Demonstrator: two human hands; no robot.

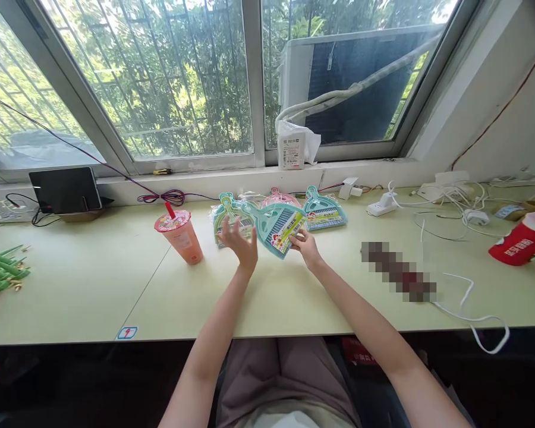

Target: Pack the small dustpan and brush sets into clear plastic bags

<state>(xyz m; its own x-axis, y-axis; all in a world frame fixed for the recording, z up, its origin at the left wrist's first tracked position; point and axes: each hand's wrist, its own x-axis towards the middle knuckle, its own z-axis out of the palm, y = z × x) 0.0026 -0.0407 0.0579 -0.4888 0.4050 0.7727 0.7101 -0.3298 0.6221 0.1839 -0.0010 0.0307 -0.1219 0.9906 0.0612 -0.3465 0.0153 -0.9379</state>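
My right hand (307,248) is closed on the lower right edge of a small teal dustpan (274,223) with a striped panel and a yellow printed label. Its handle points up and to the left, and it is held tilted above the table. Just left of it, my left hand (241,244) is raised with fingers spread, holding nothing. Behind that hand, partly covered by it, lies a green dustpan (226,205) in clear wrap. A pink dustpan (279,196) shows behind the held one. Another teal dustpan (325,213) lies to the right.
A drink cup with a red straw (181,238) stands left of my hands. Farther left are a tablet (65,190) and green stalk-like pieces (2,267). White cables (485,321), a power strip (380,206) and a red cup (519,241) are on the right. A tissue pack (291,148) sits on the sill.
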